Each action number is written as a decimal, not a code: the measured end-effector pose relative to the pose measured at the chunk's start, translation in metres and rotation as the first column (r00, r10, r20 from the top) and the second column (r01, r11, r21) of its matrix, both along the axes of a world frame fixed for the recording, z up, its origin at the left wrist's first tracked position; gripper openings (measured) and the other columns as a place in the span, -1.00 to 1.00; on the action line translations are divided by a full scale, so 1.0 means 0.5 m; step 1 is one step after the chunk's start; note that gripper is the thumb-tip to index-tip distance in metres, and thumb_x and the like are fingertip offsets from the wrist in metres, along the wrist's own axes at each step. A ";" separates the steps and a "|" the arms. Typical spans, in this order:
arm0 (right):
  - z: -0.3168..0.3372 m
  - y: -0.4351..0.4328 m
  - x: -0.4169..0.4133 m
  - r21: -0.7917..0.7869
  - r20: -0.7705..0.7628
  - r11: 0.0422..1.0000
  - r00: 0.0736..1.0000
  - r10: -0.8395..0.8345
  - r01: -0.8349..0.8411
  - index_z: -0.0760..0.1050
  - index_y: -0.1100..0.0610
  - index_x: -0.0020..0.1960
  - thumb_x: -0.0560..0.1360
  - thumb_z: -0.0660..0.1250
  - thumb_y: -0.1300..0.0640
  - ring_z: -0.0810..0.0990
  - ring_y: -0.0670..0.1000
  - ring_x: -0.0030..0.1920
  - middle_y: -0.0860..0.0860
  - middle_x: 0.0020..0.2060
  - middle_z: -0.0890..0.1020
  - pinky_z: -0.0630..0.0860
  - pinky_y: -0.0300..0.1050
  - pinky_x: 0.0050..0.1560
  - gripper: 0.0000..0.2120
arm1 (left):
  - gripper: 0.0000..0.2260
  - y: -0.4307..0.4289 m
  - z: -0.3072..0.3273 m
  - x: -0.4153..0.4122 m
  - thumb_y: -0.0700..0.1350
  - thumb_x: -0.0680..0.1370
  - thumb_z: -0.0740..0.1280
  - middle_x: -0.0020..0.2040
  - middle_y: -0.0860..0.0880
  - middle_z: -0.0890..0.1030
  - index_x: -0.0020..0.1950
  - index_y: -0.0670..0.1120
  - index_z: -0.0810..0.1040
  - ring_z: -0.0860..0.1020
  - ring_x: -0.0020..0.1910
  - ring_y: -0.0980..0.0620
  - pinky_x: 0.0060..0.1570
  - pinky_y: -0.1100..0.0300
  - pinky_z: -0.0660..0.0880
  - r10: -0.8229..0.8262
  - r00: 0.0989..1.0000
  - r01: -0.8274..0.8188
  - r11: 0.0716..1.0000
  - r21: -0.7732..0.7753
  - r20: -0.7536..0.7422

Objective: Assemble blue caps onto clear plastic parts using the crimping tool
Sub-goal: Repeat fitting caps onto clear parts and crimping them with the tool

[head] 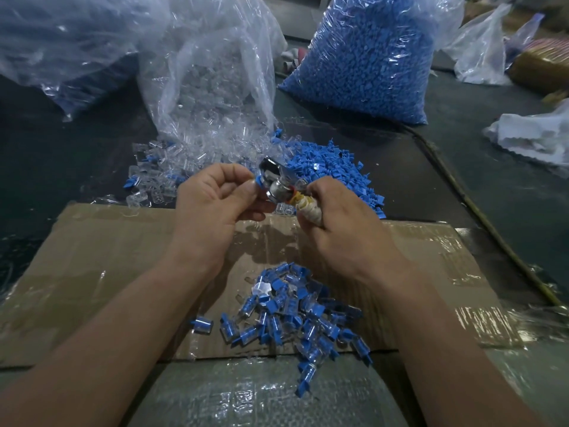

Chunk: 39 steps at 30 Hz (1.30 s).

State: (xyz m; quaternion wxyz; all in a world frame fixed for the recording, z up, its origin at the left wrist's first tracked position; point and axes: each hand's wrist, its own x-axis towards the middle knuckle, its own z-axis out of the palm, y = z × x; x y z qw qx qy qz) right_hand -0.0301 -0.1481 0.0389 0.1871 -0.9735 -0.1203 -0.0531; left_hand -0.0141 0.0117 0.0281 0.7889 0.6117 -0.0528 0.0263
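Note:
My right hand (335,223) grips the cloth-wrapped handle of a shiny metal crimping tool (275,180), whose jaws point up and left. My left hand (215,195) pinches a blue cap (258,182) with a clear part against the tool's jaws; most of that piece is hidden by my fingers. Loose blue caps (332,174) lie heaped just behind the tool on the right. Loose clear plastic parts (163,180) spill on the left. A pile of assembled blue-and-clear pieces (292,318) rests on the flattened cardboard (92,266) below my hands.
An open clear bag of clear parts (212,72) stands behind the hands, and a full bag of blue caps (369,57) sits at the back right. More plastic bags (61,35) lie far left and far right. A thin stick (480,211) runs along the dark table's right side.

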 end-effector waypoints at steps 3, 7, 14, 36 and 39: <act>-0.002 0.002 0.000 -0.001 -0.019 1.000 1.000 0.015 -0.015 0.21 0.00 -0.02 0.53 0.19 0.04 0.28 -0.18 -0.26 -0.12 -0.22 0.31 0.13 -0.38 -0.28 -0.86 | -0.87 0.000 -0.002 0.000 -0.35 0.48 0.28 -0.35 -0.02 0.66 -0.19 -0.13 0.48 0.62 -0.38 0.08 -0.40 0.33 0.52 0.009 1.000 -0.009 1.000 0.004 -0.003; -0.005 0.000 0.004 0.005 -0.036 1.000 0.999 0.021 -0.021 0.19 -0.02 -0.03 0.53 0.20 0.04 0.26 -0.22 -0.26 -0.18 -0.24 0.28 0.12 -0.35 -0.30 -0.83 | -0.86 0.000 -0.003 0.000 -0.35 0.48 0.28 -0.36 -0.02 0.65 -0.19 -0.13 0.49 0.62 -0.38 0.08 -0.41 0.32 0.52 0.013 1.000 -0.013 1.000 0.004 -0.009; -0.007 0.002 0.008 -0.022 -0.041 0.999 0.999 0.029 -0.030 0.19 -0.04 -0.06 0.52 0.19 0.01 0.29 -0.17 -0.28 -0.17 -0.27 0.30 0.17 -0.24 -0.30 -0.85 | -0.88 -0.004 -0.002 -0.005 -0.35 0.49 0.26 -0.39 0.00 0.64 -0.16 -0.15 0.48 0.60 -0.41 0.09 -0.36 0.26 0.56 0.058 0.998 -0.057 0.997 0.050 -0.007; -0.003 0.015 0.010 -0.032 -0.014 0.999 1.000 0.000 -0.001 0.22 -0.01 -0.13 0.48 0.26 0.08 0.24 -0.22 -0.35 -0.18 -0.34 0.28 0.13 -0.32 -0.36 -0.81 | -0.87 -0.005 -0.001 -0.011 -0.31 0.51 0.27 -0.34 -0.02 0.63 -0.15 -0.10 0.49 0.60 -0.40 0.09 -0.39 0.30 0.55 0.129 0.992 -0.128 0.976 0.177 0.007; -0.006 0.016 0.009 -0.032 -0.001 0.999 1.000 -0.006 0.006 0.23 -0.01 -0.12 0.47 0.25 0.12 0.25 -0.23 -0.34 -0.18 -0.34 0.28 0.12 -0.32 -0.36 -0.82 | -0.88 -0.003 0.001 -0.012 -0.31 0.51 0.27 -0.36 0.02 0.64 -0.16 -0.11 0.49 0.60 -0.41 0.10 -0.38 0.28 0.56 0.131 0.991 -0.133 0.974 0.186 0.024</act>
